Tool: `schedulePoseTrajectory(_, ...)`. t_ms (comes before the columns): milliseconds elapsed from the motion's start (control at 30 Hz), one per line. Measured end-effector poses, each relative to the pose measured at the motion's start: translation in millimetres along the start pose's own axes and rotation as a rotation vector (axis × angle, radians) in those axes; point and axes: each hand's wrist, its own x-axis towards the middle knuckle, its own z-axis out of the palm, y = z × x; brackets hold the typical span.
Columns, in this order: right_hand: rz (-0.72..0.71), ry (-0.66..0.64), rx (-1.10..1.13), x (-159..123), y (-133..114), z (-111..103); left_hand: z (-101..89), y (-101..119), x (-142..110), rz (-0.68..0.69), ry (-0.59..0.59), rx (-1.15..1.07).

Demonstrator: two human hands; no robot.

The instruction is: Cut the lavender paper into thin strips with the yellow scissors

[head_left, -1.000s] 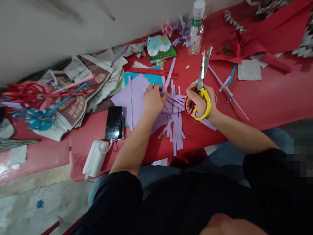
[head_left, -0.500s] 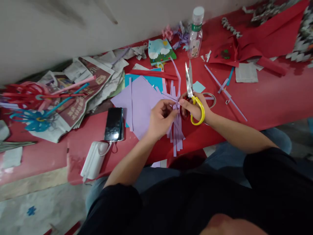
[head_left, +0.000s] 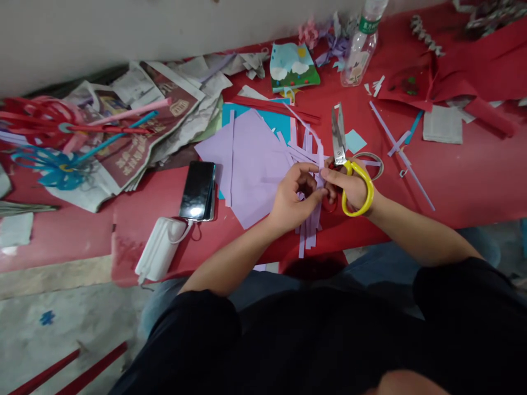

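A thin purple paper strip (head_left: 320, 147) is pinched between the fingers of my left hand (head_left: 291, 196), its upper part curving up and to the left. My right hand (head_left: 349, 184) grips the same strip with thumb and fingertips. Hooked on that hand are yellow-handled scissors (head_left: 339, 140), blades pointing away from me and slightly parted. Beneath my hands lie several loose purple strips (head_left: 308, 236), partly hidden by my fingers. To the left a larger purple paper sheet (head_left: 255, 164) rests over a blue sheet (head_left: 236, 116).
A phone (head_left: 198, 189) and a cabled white power bank (head_left: 160, 249) lie left. Newspapers (head_left: 164, 131) and paper flowers (head_left: 66, 167) sit farther left. A plastic bottle (head_left: 360, 55) stands at the back. A tape roll (head_left: 382, 164) and red paper (head_left: 473, 60) are on the right.
The view has shifted, so the table's contents appear displaced. Both hands still hold the strip close together, and the scissors remain in my right hand.
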Motion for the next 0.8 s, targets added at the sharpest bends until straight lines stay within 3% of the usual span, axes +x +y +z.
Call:
schedulePoseTrajectory(500,-0.073,-0.050,-0.349,-6,-2,-4,-9.6,13,12,-0.253,0.056,-0.005)
schedulePoseTrajectory(800,-0.079,-0.132,-0.450,-10,-6,-3,-13.4,16,12,-0.173,0.166,0.110)
